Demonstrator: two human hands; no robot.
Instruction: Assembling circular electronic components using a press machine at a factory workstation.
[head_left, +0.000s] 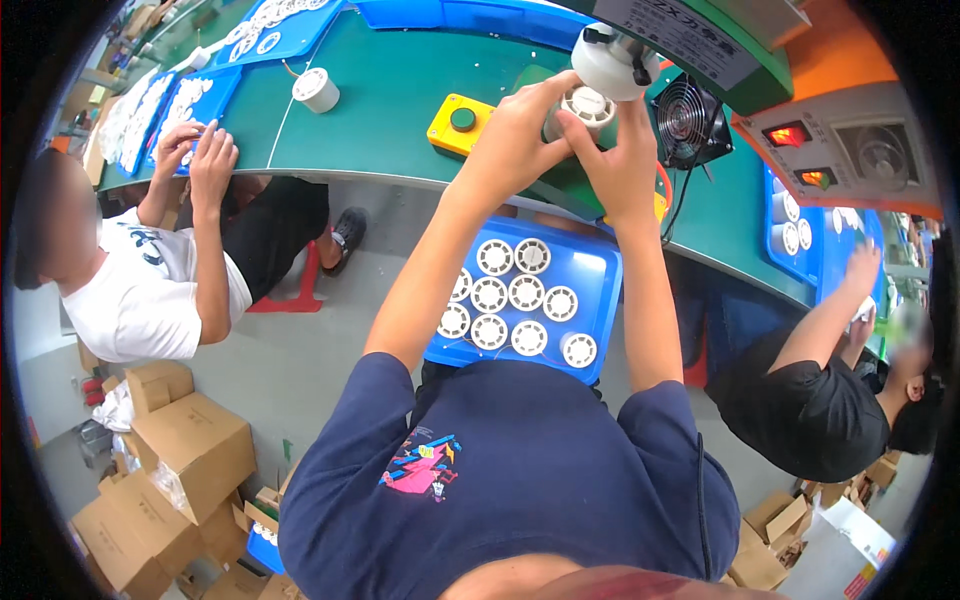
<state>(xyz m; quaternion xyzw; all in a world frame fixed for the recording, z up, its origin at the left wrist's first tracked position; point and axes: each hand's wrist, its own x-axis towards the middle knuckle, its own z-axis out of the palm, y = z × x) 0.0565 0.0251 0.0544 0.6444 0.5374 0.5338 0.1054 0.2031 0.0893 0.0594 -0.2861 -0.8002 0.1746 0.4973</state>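
A white cylinder with a slotted round top [588, 104] stands under the white head [606, 68] of a bench machine. My left hand [520, 135] closes round its left side, and my right hand [622, 165] closes round its right side, with thumbs near its front. The cylinder's lower part is hidden behind my fingers. I cannot tell whether the head touches its top. Between my forearms, a blue tray [604, 268] at my lap holds several similar white cylinders [527, 292], slotted ends up.
A yellow box with a dark green button [460, 122] sits left of my hands. A black fan [690, 120] and the orange-cased machine [840, 110] flank the right. Another white cylinder [316, 90] stands on the green table [370, 110]. Co-workers sit at both sides; cardboard boxes [195, 445] lie behind.
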